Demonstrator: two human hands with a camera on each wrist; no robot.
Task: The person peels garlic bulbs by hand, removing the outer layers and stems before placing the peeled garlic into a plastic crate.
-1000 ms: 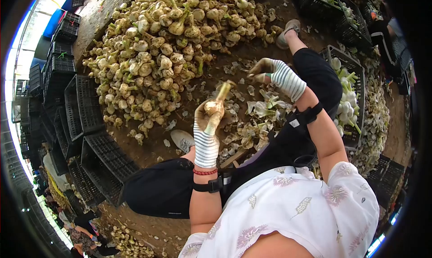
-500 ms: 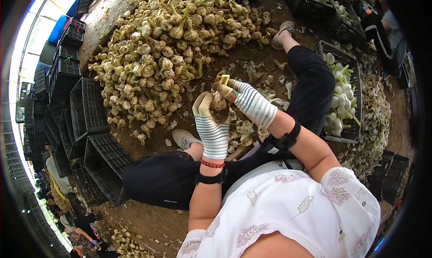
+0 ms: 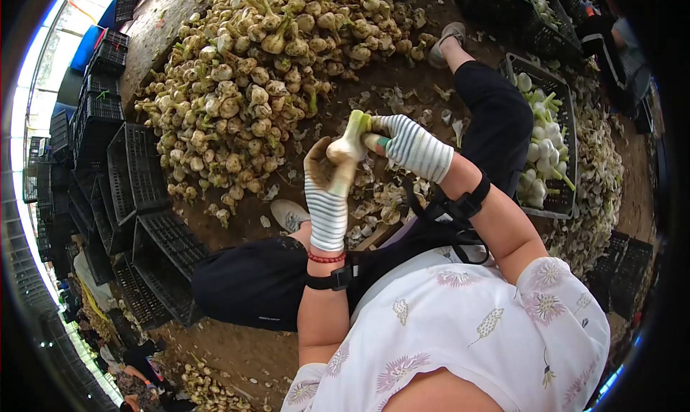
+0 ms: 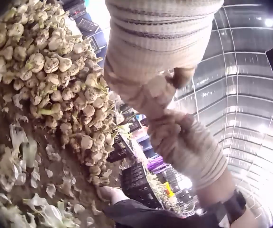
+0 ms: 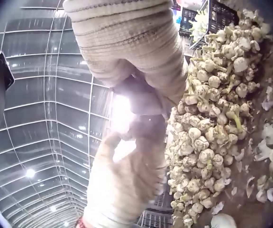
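My left hand [image 3: 329,169], in a striped work glove, grips a garlic bulb [image 3: 343,150] from below, its pale green stalk [image 3: 357,124] pointing up and away from me. My gloved right hand [image 3: 376,140] pinches the garlic at the base of the stalk, right beside the bulb. Both hands are raised above my knees. In the left wrist view the left glove [image 4: 158,33] fills the top and the right glove [image 4: 188,145] meets it. The right wrist view shows the right glove [image 5: 127,45] against the left glove [image 5: 122,185], with glare hiding the bulb.
A big heap of unpeeled garlic [image 3: 259,67] lies on the dirt ahead. Peeled skins [image 3: 392,196] litter the ground by my feet. A black crate [image 3: 519,70] at the right holds white cleaned bulbs. Stacked black crates [image 3: 136,182] line the left.
My right hand, held away to the right a second ago, has come in to the bulb and now pinches it at the stalk. The left hand has kept hold, raising the bulb slightly.
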